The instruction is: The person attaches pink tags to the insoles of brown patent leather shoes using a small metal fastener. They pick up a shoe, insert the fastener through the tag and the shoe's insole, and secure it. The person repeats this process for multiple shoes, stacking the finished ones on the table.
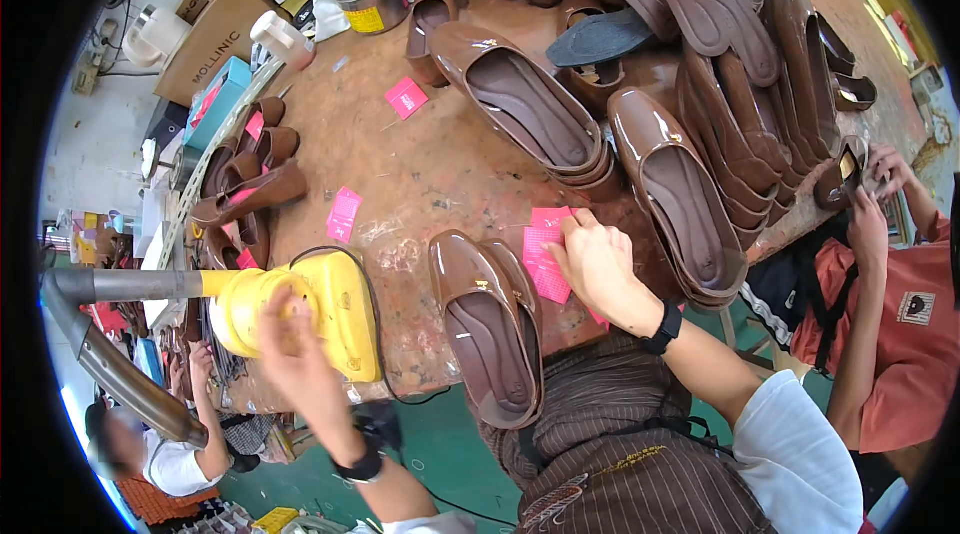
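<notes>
My right hand (595,264) is closed on pink tags (545,259) near the table's front edge, just right of a pair of glossy brown flat shoes (482,329) with dark insoles, one overlapping the other. My left hand (290,344) is raised in front of the yellow machine (345,314) with a grey pipe (140,284), its slightly blurred fingers apart and holding nothing. Loose pink tags (343,213) lie farther back on the worktable (380,164).
Stacked brown shoes (670,184) and loose insoles (720,14) crowd the right and back. Tagged shoes (265,184) line the left, beside boxes (200,49) and a metal can (375,9). A co-worker in red (900,374) handles a shoe at right; another person (180,459) works at lower left.
</notes>
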